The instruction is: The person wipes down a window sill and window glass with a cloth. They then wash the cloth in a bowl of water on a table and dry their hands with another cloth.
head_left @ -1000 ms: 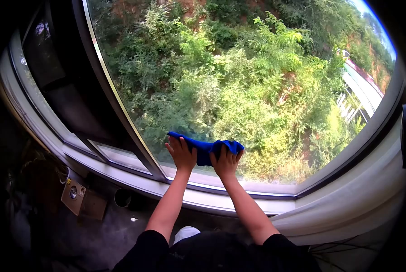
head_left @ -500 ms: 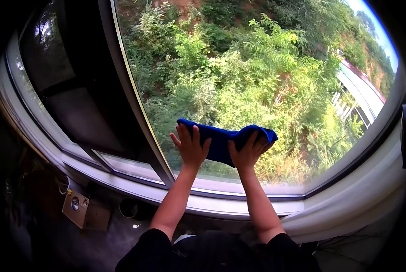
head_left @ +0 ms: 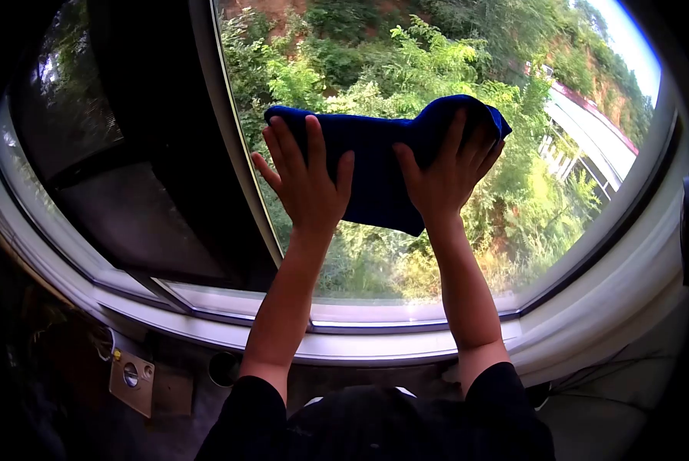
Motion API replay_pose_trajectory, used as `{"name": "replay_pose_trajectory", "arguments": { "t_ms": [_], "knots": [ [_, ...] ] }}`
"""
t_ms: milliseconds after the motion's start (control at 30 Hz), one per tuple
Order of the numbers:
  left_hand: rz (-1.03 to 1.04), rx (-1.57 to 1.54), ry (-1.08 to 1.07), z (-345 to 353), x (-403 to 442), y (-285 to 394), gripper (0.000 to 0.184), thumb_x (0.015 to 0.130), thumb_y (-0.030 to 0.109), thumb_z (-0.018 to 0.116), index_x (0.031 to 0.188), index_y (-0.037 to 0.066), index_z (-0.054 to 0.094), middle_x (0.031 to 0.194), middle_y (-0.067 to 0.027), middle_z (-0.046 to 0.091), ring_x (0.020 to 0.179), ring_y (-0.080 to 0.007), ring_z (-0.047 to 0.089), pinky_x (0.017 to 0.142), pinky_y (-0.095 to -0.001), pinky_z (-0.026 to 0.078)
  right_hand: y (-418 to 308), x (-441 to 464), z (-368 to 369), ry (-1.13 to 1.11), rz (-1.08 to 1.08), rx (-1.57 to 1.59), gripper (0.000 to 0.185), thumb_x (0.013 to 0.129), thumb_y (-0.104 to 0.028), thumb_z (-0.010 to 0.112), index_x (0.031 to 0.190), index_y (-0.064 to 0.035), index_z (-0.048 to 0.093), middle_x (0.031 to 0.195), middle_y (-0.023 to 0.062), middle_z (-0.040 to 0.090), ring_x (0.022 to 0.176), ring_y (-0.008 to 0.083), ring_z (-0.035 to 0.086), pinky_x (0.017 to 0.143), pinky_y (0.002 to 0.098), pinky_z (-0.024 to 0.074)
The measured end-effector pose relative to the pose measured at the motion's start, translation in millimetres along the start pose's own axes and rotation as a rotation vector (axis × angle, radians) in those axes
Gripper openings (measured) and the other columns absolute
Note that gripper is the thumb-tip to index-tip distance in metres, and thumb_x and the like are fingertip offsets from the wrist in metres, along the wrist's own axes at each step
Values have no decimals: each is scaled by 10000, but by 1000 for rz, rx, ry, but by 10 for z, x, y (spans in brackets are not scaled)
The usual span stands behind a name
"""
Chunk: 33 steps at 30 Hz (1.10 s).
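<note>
A blue cloth [head_left: 376, 165] is spread against the window pane [head_left: 375, 265], its upper right corner folded over and its lower edge hanging to a point. On its left part my left hand [head_left: 306, 180] lies flat with fingers spread, the little finger side reaching past the cloth toward the frame. My right hand [head_left: 444, 177] presses on the right part, fingers stretched upward and thumb apart, the fingertips partly in shadow near the fold.
A dark window frame [head_left: 244, 138] and dark panel stand at the left. The white sill [head_left: 360, 349] runs below. At the right hangs a white curtain [head_left: 590, 319]. A box with a round opening [head_left: 133, 383] and a round dark container [head_left: 223, 369] are on the floor.
Both hands have moved up the pane with the cloth and now sit farther apart, the right one farther right. The cloth is spread wider and taller.
</note>
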<state>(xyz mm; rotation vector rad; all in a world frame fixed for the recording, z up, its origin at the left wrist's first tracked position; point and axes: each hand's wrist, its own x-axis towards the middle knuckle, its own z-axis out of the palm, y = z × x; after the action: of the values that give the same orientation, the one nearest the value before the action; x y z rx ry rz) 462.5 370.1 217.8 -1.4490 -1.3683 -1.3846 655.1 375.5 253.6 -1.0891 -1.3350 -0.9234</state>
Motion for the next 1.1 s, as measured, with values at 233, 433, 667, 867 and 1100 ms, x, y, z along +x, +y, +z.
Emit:
{"name": "replay_pose_trajectory", "arguments": {
  "t_ms": [233,433,667,867,1100],
  "knots": [
    [17,120,-45,-93,200,-94,766,997,590,497,1617,179,314,1683,-246,152,1562,-424,149,1191,-687,31,-108,180,29,15,20,-9,1035,799,-760,638,1523,-50,430,1417,367,439,1341,542,391,1200,666,107],
    [-31,176,-171,-108,-363,-255,798,1024,507,465,1606,13,235,1655,-318,142,1533,-515,123,1180,-706,13,-222,-523,-22,-175,10,-10,1009,834,-741,616,1506,-10,435,1366,325,487,1279,506,459,1196,680,124],
    [-166,219,-458,-276,-1382,-377,752,985,392,592,1496,-109,361,1556,-389,290,1487,-539,235,1159,-717,160,-311,-1822,28,-347,40,20,889,834,-707,657,1357,8,583,1223,265,564,1237,470,506,1174,724,130],
    [-208,100,-359,-224,-1775,-305,674,998,257,562,1488,-146,334,1525,-414,305,1461,-575,248,1180,-672,204,-304,-2286,42,-425,26,32,854,834,-669,683,1334,17,589,1258,260,547,1310,469,457,1177,727,127],
    [-195,-136,-253,130,-2341,-340,765,1001,218,526,1562,-123,133,1563,-453,156,1453,-644,151,1188,-696,143,-181,-2728,16,-506,-6,108,765,854,-542,687,1362,16,563,1359,266,509,1399,470,370,1193,712,114]
  ]
}}
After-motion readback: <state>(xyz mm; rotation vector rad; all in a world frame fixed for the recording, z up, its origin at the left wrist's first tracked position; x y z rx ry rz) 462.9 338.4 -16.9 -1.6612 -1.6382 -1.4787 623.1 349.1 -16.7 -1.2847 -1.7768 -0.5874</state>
